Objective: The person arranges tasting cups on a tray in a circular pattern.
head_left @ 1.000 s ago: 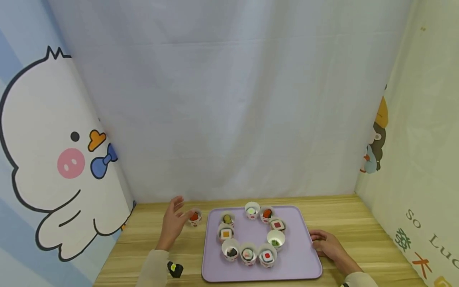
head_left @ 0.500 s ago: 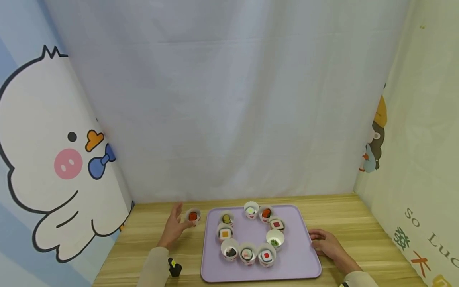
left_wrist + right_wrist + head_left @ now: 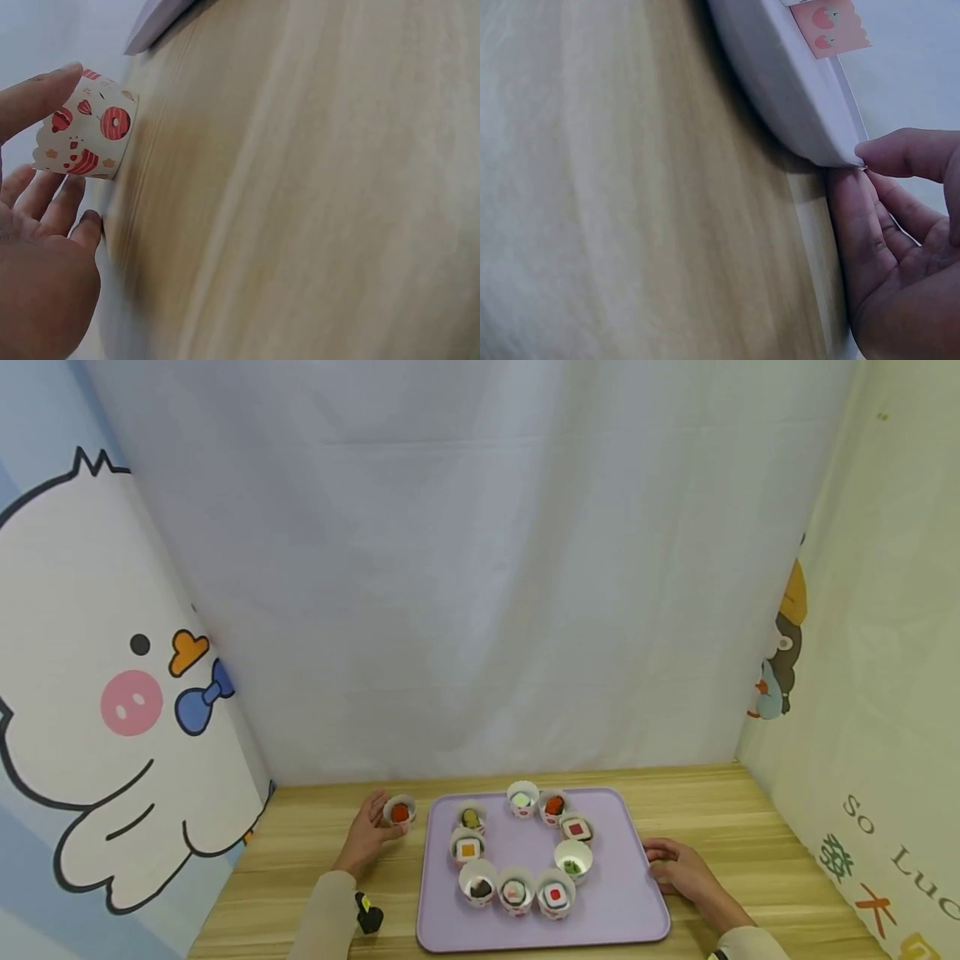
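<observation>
My left hand (image 3: 367, 835) is at a patterned paper baking cup (image 3: 400, 811) on the wooden table, left of the tray. An orange-red sushi-like piece lies in that cup. In the left wrist view the thumb lies over one side of the paper cup (image 3: 96, 131) and the fingers curl at the other. My right hand (image 3: 684, 871) holds the right edge of the lilac tray (image 3: 622, 902). Seen from the right wrist, the thumb presses on the tray's rim (image 3: 847, 150) while the fingers lie against it from the table side.
Several more paper cups stand in a ring on the tray, each with a small sushi-like piece, among them a cup with a yellow-topped piece (image 3: 468, 847). A black object with a yellow mark (image 3: 368, 914) is by the left sleeve. A pale curtain (image 3: 480, 610) hangs behind the table (image 3: 697, 793).
My left hand has closed in around the paper cup beside the tray. The right hand stays at the tray's edge. The head view has shifted slightly.
</observation>
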Motion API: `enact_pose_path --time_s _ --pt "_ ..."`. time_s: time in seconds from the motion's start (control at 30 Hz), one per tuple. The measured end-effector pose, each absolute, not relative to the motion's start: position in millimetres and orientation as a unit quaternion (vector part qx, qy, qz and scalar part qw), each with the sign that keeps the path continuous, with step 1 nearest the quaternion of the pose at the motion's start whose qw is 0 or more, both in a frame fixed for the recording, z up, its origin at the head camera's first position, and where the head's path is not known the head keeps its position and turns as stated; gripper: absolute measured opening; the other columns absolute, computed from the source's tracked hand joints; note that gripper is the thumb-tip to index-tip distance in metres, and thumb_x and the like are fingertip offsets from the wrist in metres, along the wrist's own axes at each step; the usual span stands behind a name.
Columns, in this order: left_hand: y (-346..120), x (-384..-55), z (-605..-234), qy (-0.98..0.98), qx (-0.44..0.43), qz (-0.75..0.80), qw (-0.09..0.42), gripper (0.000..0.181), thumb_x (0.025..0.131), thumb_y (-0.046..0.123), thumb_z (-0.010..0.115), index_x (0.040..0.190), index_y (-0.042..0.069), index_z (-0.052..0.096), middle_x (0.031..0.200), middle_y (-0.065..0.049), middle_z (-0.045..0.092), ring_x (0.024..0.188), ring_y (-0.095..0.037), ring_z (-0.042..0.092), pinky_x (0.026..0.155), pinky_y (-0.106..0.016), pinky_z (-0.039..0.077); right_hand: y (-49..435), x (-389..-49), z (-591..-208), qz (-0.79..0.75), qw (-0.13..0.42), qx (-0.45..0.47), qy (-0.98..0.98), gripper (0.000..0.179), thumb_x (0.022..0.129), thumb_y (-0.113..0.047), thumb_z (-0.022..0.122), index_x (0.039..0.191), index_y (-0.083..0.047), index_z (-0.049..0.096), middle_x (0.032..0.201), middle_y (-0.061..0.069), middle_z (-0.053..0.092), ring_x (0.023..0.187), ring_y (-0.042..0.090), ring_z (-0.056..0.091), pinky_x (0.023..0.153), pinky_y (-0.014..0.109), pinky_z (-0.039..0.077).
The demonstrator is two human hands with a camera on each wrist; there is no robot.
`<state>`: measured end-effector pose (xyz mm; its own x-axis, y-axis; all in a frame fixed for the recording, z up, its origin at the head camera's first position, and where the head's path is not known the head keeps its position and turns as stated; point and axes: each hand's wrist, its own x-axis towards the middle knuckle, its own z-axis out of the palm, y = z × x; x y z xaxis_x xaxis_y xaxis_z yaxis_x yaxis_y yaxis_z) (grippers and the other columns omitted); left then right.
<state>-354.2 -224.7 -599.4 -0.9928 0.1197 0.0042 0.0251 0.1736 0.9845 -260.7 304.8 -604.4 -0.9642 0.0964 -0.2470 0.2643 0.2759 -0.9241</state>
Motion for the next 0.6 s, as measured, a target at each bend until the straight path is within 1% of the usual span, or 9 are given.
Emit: enact_pose_path --time_s 0.1,0.17,0.23,0.3,0.37,0.4,0.47,0.6 --pt "-224 -356 -603 0.767 0.048 0.639 0.029 0.091 0.084 0.000 0.072 0.155 0.001 0.016 0.158 -0.026 0.026 0.149 -0.040 0.020 0.120 -0.053 0.019 305 -261 -606 -0.588 0.071 0.116 0.797 0.054 0.079 0.005 0.062 0.132 0.007 0.053 0.106 0.008 0.061 0.086 0.015 0.060 0.071 0.034 0.057" --pt "-223 -357 -604 0.768 0.045 0.638 0.024 0.090 0.083 -0.001 0.072 0.155 0.001 0.018 0.156 -0.026 0.032 0.146 -0.040 0.027 0.119 -0.050 0.026 306 -262 -606 -0.587 0.071 0.115 0.798 0.054 0.079 0.005 0.062 0.132 0.007 0.053 0.105 0.007 0.061 0.086 0.015 0.059 0.070 0.034 0.057" --pt "-222 -358 -605 0.773 0.045 0.632 0.017 0.089 0.083 0.000 0.072 0.154 -0.002 0.019 0.152 -0.028 0.036 0.143 -0.040 0.033 0.115 -0.040 0.035 306 -262 -607 -0.586 0.070 0.115 0.799 0.054 0.078 0.005 0.062 0.132 0.007 0.053 0.104 0.007 0.061 0.086 0.014 0.059 0.070 0.033 0.056" --pt "-220 -358 -606 0.775 0.037 0.630 0.013 0.087 0.083 0.000 0.072 0.154 -0.002 0.021 0.150 -0.028 0.041 0.139 -0.040 0.039 0.106 -0.026 0.042 306 -262 -608 -0.585 0.069 0.115 0.800 0.054 0.078 0.005 0.062 0.131 0.007 0.053 0.103 0.006 0.061 0.085 0.014 0.059 0.069 0.033 0.056" --pt "-219 -359 -606 0.779 0.034 0.626 0.006 0.085 0.083 -0.001 0.073 0.152 -0.004 0.024 0.147 -0.029 0.043 0.136 -0.040 0.043 0.097 -0.017 0.043 306 -263 -608 -0.585 0.068 0.116 0.800 0.054 0.077 0.005 0.062 0.131 0.007 0.053 0.102 0.005 0.062 0.085 0.014 0.059 0.068 0.032 0.056" --pt "-218 -360 -606 0.782 0.034 0.623 0.003 0.083 0.082 -0.001 0.073 0.151 -0.005 0.026 0.146 -0.030 0.045 0.135 -0.040 0.045 0.094 -0.015 0.044 306 -263 -608 -0.584 0.068 0.116 0.800 0.054 0.078 0.005 0.062 0.131 0.007 0.053 0.102 0.004 0.062 0.084 0.014 0.059 0.068 0.032 0.056" --pt "-217 -360 -606 0.787 0.030 0.616 -0.004 0.079 0.081 -0.001 0.074 0.148 -0.006 0.032 0.143 -0.030 0.048 0.132 -0.040 0.047 0.092 -0.015 0.045 307 -263 -607 -0.584 0.067 0.117 0.800 0.054 0.077 0.005 0.063 0.131 0.007 0.054 0.102 0.004 0.061 0.084 0.014 0.059 0.068 0.032 0.056" --pt "-214 -360 -606 0.804 0.031 0.593 -0.020 0.069 0.079 -0.001 0.076 0.140 -0.007 0.044 0.134 -0.029 0.056 0.123 -0.038 0.054 0.091 -0.022 0.047 306 -262 -607 -0.585 0.067 0.115 0.800 0.054 0.078 0.005 0.062 0.131 0.008 0.053 0.102 0.005 0.061 0.084 0.014 0.059 0.068 0.033 0.056"
